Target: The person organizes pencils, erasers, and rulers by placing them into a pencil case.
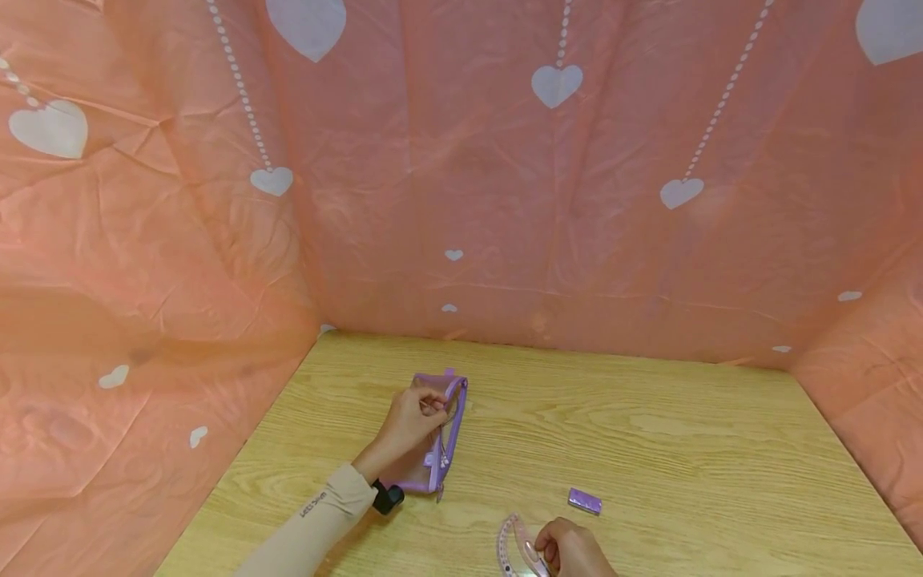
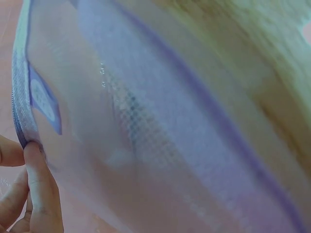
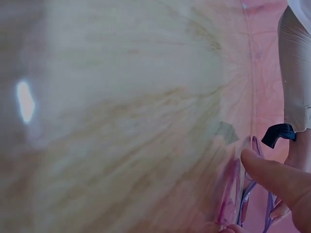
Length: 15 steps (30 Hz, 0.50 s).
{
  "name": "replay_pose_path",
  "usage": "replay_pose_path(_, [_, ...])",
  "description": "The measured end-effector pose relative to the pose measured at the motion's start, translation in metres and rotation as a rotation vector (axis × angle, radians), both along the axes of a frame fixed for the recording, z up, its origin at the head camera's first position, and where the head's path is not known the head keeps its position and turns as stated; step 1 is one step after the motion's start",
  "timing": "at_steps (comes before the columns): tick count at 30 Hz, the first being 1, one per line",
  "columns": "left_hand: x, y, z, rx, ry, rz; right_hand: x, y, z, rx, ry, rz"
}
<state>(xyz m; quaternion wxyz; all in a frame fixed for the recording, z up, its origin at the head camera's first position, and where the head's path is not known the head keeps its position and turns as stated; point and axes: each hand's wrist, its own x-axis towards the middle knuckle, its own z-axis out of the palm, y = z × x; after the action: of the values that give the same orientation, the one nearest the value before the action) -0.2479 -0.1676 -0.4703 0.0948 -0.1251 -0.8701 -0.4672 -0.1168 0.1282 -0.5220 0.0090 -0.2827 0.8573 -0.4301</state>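
A see-through pencil case (image 1: 418, 469) with purple trim lies on the left half of the table, its zip side parted toward the right. My left hand (image 1: 411, 421) pinches the zip edge between thumb and fingers; the left wrist view shows the thumb and fingertips on the zip band (image 2: 24, 111), beside a small purple tag (image 2: 44, 102). Near the table's front, my right hand (image 1: 574, 549) holds a clear pinkish protractor (image 1: 503, 545) by its right side. In the right wrist view, the thumb (image 3: 272, 174) lies against the clear pink plastic.
A small purple block with a shiny wrapper (image 1: 585, 502) lies just beyond my right hand. The wood-patterned table (image 1: 649, 433) is bordered by an orange-pink sheet (image 1: 490, 200) with white hearts at the back and sides. A black strap device (image 1: 388, 498) sits on my left wrist.
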Motion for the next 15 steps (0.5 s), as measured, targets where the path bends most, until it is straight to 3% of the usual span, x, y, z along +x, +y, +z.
replay_pose_path(5, [0.0011,0.0004,0.0010,0.007,-0.014,0.000,0.0016,-0.0014,-0.0023,0.029,0.073,-0.013])
replay_pose_path(15, [0.0014,0.0006,0.0009,0.009,-0.014,0.006,0.0048,-0.0023,-0.0015,0.040,0.030,-0.051])
